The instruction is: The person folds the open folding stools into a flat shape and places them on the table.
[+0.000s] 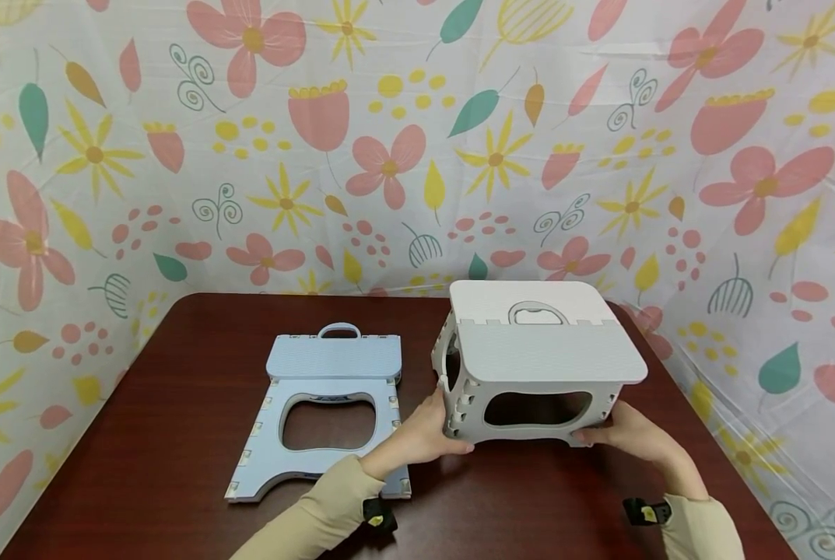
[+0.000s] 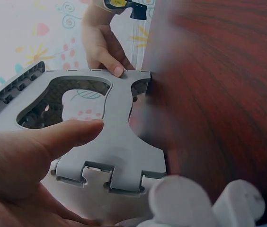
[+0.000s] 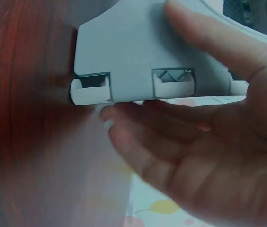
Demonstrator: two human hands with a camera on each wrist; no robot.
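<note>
A light grey folding step stool (image 1: 543, 354) stands unfolded on the right side of the table, its two-part top flat and a handle slot in the middle. My left hand (image 1: 424, 432) grips its front left corner; the left wrist view has the thumb (image 2: 84, 132) on the front panel beside the oval cutout. At the front right corner my right hand (image 1: 630, 435) holds the leg. In the right wrist view the thumb (image 3: 209, 35) lies over the panel face and the fingers (image 3: 147, 142) are along the hinged side.
A pale blue folding stool (image 1: 333, 358) lies folded flat on the dark red-brown table (image 1: 179, 404), left of the grey one, with its loop handle towards the back. My left forearm reaches over its lower right part. A flower-patterned curtain (image 1: 389, 101) hangs behind the table.
</note>
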